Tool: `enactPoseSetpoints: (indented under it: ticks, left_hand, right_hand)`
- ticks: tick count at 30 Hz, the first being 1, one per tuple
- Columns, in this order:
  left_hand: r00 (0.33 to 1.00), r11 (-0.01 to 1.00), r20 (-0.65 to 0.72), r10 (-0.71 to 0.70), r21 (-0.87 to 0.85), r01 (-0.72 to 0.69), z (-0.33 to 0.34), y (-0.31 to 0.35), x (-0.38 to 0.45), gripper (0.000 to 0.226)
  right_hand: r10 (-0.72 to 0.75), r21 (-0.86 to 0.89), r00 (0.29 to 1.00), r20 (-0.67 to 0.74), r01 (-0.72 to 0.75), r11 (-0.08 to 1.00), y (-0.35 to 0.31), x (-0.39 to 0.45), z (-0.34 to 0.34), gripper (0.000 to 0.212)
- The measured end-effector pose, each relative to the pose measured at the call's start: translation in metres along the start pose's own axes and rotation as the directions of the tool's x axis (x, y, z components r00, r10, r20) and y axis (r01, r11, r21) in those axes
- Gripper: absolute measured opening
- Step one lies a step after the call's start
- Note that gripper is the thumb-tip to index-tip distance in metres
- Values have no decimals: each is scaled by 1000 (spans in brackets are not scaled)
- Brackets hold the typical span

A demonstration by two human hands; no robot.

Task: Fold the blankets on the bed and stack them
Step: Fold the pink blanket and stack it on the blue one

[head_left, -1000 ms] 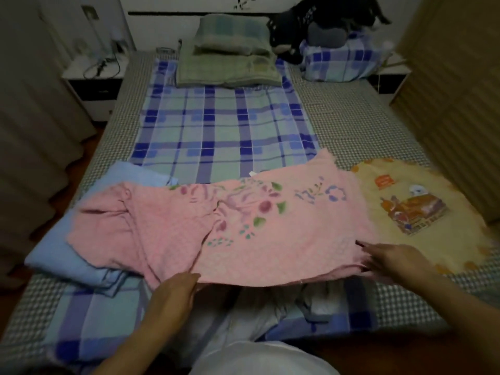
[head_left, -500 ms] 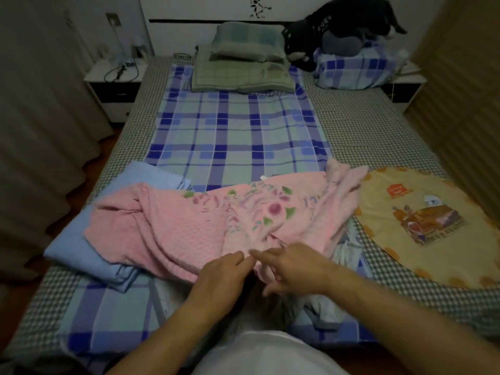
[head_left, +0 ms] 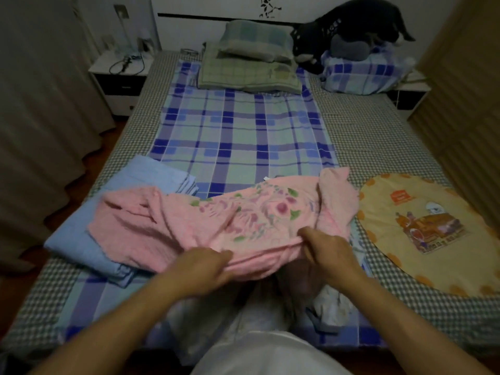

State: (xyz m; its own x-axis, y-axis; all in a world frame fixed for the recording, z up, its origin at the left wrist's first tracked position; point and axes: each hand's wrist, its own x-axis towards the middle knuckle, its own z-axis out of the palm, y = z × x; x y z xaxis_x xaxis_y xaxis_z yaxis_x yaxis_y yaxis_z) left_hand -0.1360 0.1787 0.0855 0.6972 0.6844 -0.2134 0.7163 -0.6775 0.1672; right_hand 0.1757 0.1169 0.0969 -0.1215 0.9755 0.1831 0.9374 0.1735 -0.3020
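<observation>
A pink blanket (head_left: 189, 226) with a flower print lies bunched across the near part of the bed. My left hand (head_left: 205, 269) grips its near edge at the middle. My right hand (head_left: 324, 250) grips the same edge a little to the right, where the cloth is doubled over. The blanket's left end rests on a folded light-blue blanket (head_left: 89, 231). A pale crumpled cloth (head_left: 330, 301) lies partly under the pink one, by my right wrist.
A yellow round-edged blanket (head_left: 422, 231) with a printed picture lies flat at the right. The bed (head_left: 378, 136) has a checked sheet and a blue plaid cover (head_left: 243, 136). Pillows (head_left: 251, 63), a dark plush toy (head_left: 343, 33) and nightstands sit at the head.
The pink blanket's right end has been drawn in from over the yellow blanket and doubled. My hands came together at the near edge, then moved slightly apart, still gripping it.
</observation>
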Motion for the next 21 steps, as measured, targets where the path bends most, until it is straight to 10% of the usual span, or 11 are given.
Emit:
enactPoseSetpoints:
  ticks: [4, 6, 8, 10, 12, 14, 17, 19, 21]
  left_hand:
    - [961, 927, 147, -236, 330, 177, -36, -91, -27, 35]
    - [953, 867, -119, -279, 395, 303, -32, -124, -51, 28]
    - [867, 811, -256, -427, 315, 493, -1, -129, -79, 31]
    - [769, 748, -24, -639, 214, 628, 58, -104, -109, 38]
    - [761, 834, 454, -463, -68, 548, 111, -69, -125, 55]
    - [720, 745, 687, 98, -531, 405, 131, -34, -109, 51]
    - [811, 670, 511, -286, -499, 550, 77, 9, -55, 50]
    - [893, 566, 177, -413, -718, 404, 29, 44, -15, 33]
    - [841, 479, -69, -537, -845, 237, -8, 78, 18, 37]
  right_hand:
    - [446, 23, 883, -145, -448, 894, 46, 33, -18, 22]
    - [606, 100, 781, -151, -598, 795, 57, 49, -25, 21]
    - [635, 151, 760, -138, -617, 772, 57, 62, -28, 24]
    - [521, 155, 851, -67, -507, 848, 51, 69, -30, 27]
    - [300, 126, 952, 67, -306, 944, 37, 72, -31, 27]
    - [96, 92, 979, 178, -114, 989, 18, 74, -32, 22]
    - [-82, -28, 958, 275, 93, 995, -9, 81, -33, 18]
    - [-108, -52, 959, 262, 126, 991, -20, 84, -35, 24]
    - [-113, -49, 971, 210, 126, 991, -27, 86, -41, 31]
